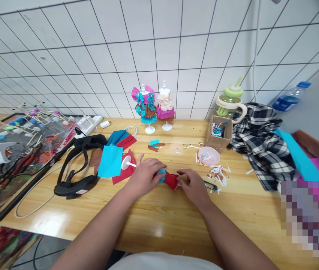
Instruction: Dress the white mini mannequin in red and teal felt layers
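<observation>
Wooden table (153, 213) with paper scraps (220, 174)

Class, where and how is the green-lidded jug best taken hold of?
Probably by the handle, coming from the right: its loop sticks out on that side of the jug. The box stands in front, hindering a near-side grip, and the checked cloth lies close by, so lift carefully.

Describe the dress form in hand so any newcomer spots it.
Over the pale wooden table, the left hand grips a small dress form wearing red and turquoise. Unlike two upright, magenta-trimmed dress forms by the white tiled wall, it's held sideways.
</observation>
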The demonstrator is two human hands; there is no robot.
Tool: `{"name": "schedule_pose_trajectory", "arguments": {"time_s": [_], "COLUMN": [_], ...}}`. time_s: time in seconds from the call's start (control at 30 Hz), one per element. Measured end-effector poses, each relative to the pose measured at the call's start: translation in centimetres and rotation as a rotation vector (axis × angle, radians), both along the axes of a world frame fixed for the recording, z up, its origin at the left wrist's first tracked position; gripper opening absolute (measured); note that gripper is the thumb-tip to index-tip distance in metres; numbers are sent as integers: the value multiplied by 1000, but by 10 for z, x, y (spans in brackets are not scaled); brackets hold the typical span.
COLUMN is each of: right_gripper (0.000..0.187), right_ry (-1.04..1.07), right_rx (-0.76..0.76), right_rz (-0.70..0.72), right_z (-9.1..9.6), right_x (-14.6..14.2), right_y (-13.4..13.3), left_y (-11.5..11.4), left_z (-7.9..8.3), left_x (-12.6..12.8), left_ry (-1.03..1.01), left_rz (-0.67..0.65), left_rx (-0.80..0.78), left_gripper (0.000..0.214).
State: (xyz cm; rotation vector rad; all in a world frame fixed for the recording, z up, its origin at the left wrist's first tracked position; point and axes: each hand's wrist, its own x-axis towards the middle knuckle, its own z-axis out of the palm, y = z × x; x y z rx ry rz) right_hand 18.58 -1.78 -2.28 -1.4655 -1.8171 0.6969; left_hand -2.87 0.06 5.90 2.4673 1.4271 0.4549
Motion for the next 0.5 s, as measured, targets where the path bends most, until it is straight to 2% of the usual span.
{"name": "schedule_pose_trajectory", "arguments": {"time_s": [0.1,0.17,0.27,0.33,0.43,0.5], "right_gripper": [22,22,22,20,21,21], "right_ry": [-2,-7,-74,-204,-428,-517], "right_rx": [12,16,29,36,0,-38], "right_rz": [-15,-19,-18,-8,4,11], "right_z": [2,4,9,13,18,19], "right_x": [2,5,12,18,27,32], "right_y": [0,0,0,-2,-4,-5], "left_y": [-2,-3,-6,-9,-13,-14], "left_z": [9,11,7,2,-5,-9], "left_x": [-27,-54,-99,-126,-150,-154], "left_ry": [25,60,148,266,352,346], "left_rz": [98,215,347,430,452,427], "left_rx": [108,177,197,188,112,71], "left_gripper": [23,25,30,31,32,33]}}
